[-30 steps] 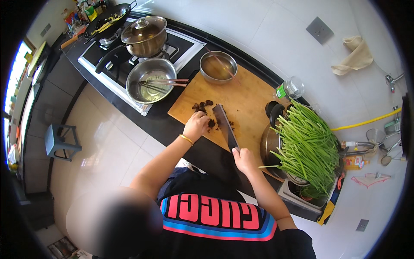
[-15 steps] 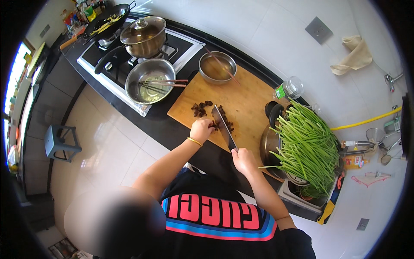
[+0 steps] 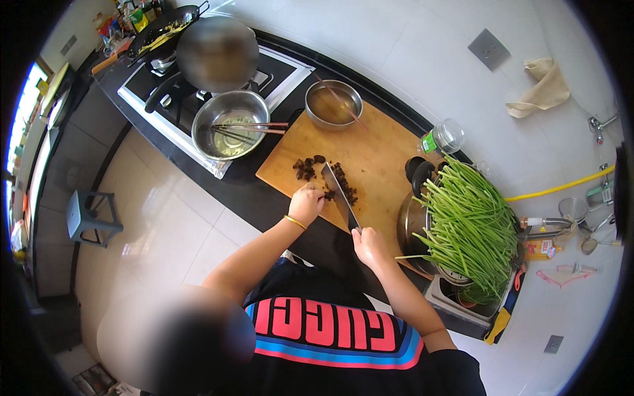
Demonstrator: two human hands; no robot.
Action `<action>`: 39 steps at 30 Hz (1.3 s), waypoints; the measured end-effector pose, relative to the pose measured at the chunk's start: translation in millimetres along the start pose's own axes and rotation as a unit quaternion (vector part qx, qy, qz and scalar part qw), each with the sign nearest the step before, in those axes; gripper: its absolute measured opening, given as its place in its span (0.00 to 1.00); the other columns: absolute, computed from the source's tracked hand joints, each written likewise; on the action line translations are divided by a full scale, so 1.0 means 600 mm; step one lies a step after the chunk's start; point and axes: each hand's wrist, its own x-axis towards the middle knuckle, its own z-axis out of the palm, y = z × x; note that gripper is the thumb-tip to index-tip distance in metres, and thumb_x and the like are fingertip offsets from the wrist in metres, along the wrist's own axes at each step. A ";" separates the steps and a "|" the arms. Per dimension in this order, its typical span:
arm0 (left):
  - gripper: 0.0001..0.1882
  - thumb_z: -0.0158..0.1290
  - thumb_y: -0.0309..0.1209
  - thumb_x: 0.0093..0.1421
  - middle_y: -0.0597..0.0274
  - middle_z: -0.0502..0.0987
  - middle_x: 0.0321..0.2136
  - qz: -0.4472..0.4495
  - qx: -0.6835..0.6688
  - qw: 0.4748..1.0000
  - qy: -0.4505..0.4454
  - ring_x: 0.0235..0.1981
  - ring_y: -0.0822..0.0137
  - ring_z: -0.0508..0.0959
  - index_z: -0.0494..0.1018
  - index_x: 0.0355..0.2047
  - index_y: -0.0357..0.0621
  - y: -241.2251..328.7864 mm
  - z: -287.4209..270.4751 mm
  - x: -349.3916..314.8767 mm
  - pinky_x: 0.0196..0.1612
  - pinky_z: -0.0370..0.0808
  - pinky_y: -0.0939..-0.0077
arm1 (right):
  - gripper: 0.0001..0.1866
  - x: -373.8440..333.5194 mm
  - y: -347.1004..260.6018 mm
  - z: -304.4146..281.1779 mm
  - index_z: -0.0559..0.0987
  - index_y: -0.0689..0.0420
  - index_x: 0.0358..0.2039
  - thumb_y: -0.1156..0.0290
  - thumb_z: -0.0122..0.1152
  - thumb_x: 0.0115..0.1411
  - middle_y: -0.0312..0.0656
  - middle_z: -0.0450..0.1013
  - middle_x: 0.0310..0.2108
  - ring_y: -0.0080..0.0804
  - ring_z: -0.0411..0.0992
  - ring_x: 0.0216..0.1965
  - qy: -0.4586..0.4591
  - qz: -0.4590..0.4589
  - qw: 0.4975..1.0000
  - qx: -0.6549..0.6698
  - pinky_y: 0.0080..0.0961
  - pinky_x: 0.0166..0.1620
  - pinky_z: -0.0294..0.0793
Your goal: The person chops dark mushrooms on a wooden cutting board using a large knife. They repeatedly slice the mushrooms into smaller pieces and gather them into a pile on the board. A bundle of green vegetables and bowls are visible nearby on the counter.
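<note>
My right hand (image 3: pixel 371 247) is closed round the handle of a kitchen knife (image 3: pixel 341 197) with a broad blade. The blade stands on a wooden cutting board (image 3: pixel 386 152), slanting up and to the left. Just left of the blade, my left hand (image 3: pixel 308 204), with a yellow bangle at the wrist, has its fingers curled on a dark brown food piece (image 3: pixel 329 195); its kind is unclear. Finely cut dark bits (image 3: pixel 346 183) lie along the blade's right side. Several larger dark brown pieces (image 3: pixel 305 167) rest on the board beyond my left hand.
A metal bowl (image 3: pixel 332 105) of brownish liquid with chopsticks across it stands on the board's far corner. Left of it, a metal basin (image 3: pixel 231 124) holds chopsticks and a whisk. Long green stalks (image 3: pixel 470 228) heap over a pot on the right. A clear jar (image 3: pixel 449 136) stands behind.
The knife blade and my right hand have shifted slightly left. My left hand has edged a little to the left, still at the dark piece.
</note>
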 end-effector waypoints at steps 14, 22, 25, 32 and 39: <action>0.04 0.55 0.27 0.44 0.55 0.71 0.22 -0.001 -0.024 1.000 0.013 0.29 0.54 0.72 0.75 0.23 0.41 -0.006 -0.006 -0.008 0.33 0.70 0.65 | 0.19 0.000 0.001 0.021 0.74 0.68 0.18 0.63 0.49 0.56 0.60 0.69 0.20 0.58 0.69 0.26 0.006 -0.028 1.000 -0.004 0.44 0.31 0.68; 0.05 0.55 0.27 0.44 0.55 0.73 0.22 -0.008 -0.022 0.999 0.030 0.26 0.55 0.73 0.76 0.23 0.42 0.005 -0.018 -0.010 0.32 0.71 0.67 | 0.19 0.004 -0.001 0.020 0.75 0.67 0.19 0.63 0.49 0.56 0.60 0.69 0.20 0.58 0.69 0.26 0.029 -0.028 0.999 0.026 0.44 0.29 0.68; 0.05 0.55 0.27 0.43 0.55 0.73 0.21 -0.028 -0.035 0.997 0.058 0.26 0.56 0.73 0.76 0.23 0.42 -0.013 -0.016 -0.013 0.32 0.71 0.68 | 0.19 0.000 -0.002 0.013 0.75 0.67 0.19 0.63 0.49 0.57 0.60 0.69 0.21 0.58 0.69 0.26 0.010 -0.027 0.999 0.020 0.43 0.30 0.68; 0.04 0.55 0.28 0.43 0.55 0.73 0.21 -0.036 -0.020 0.999 0.012 0.26 0.56 0.73 0.75 0.20 0.41 0.012 -0.047 -0.026 0.31 0.72 0.68 | 0.20 0.005 0.000 0.023 0.74 0.68 0.19 0.63 0.48 0.57 0.61 0.69 0.21 0.59 0.69 0.27 0.002 -0.015 0.999 0.029 0.44 0.31 0.68; 0.04 0.55 0.28 0.44 0.56 0.72 0.20 -0.051 -0.015 0.998 0.027 0.25 0.55 0.73 0.74 0.19 0.41 -0.004 -0.026 -0.017 0.30 0.71 0.67 | 0.19 -0.001 -0.001 0.003 0.74 0.67 0.20 0.63 0.47 0.57 0.60 0.70 0.22 0.58 0.69 0.27 -0.017 -0.018 1.000 -0.003 0.45 0.32 0.68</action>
